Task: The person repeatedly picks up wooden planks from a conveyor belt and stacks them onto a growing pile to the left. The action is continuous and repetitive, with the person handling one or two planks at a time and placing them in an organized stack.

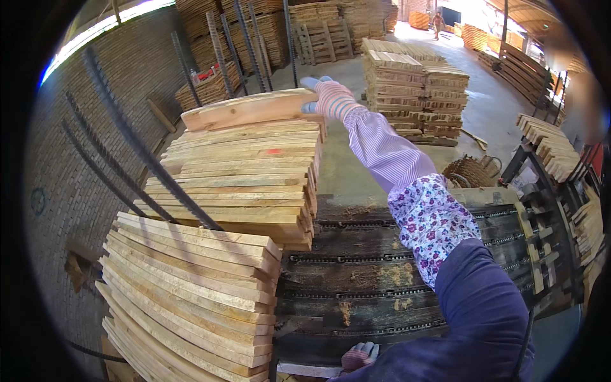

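My right hand [334,99], in a striped glove with pale blue-grey fingertips, reaches far forward. Its fingers and thumb close round the right end of a thick wooden board [248,110], which lies at the far end of a row of boards. Closer in, this row of boards [235,169] is packed side by side, one with a red mark. A taller stack of boards [191,290] stands at the near left. Low in the picture, my gloved left hand [360,356] is partly covered by my navy clothing. Its fingers look curled beside a pale edge; what they grip is hidden.
Upright ribbed steel bars [137,130] rise along the left side of the boards. A dark chain conveyor [356,277] strewn with sawdust runs to the right. Beyond are a block of stacked boards [414,89], a wicker basket [468,170] and a distant person [438,24].
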Demonstrator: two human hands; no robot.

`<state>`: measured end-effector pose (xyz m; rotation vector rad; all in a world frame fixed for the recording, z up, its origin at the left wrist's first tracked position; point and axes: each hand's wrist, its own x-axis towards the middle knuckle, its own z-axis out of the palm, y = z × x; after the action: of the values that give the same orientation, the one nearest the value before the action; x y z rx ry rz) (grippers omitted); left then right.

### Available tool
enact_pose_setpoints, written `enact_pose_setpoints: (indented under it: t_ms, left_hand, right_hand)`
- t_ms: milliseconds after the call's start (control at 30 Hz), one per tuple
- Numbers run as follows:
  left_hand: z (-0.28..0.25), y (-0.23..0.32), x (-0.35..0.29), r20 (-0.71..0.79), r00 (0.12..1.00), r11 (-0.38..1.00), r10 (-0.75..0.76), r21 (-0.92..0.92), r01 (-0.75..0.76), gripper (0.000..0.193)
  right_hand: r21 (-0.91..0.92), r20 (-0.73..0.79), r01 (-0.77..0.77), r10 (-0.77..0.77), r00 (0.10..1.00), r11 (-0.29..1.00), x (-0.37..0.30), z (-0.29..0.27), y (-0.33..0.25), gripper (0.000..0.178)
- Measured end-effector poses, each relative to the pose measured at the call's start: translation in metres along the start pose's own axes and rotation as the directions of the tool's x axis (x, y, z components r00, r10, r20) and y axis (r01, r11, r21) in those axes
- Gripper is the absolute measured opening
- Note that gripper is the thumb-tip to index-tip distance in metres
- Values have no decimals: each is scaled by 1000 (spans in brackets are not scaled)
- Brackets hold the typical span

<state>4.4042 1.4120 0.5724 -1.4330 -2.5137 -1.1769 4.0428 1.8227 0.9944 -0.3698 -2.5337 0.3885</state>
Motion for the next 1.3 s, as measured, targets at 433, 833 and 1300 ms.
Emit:
enact_pose_setpoints:
  t_ms: [433,833,1300]
  left_hand:
    - [22,-9,9,60,998,996,6,94,-12,10]
    - [21,-9,4,67,998,993,15,112,-22,12]
    - [25,-22,-12,188,982,999,-33,4,33,17]
  right_hand:
    - [767,1,-157,243,970,622,14,99,63,120]
    - [731,89,-271,306,948,626,-25,56,38,143]
    - [222,146,-818,812,565,530,-637,-25,199,62]
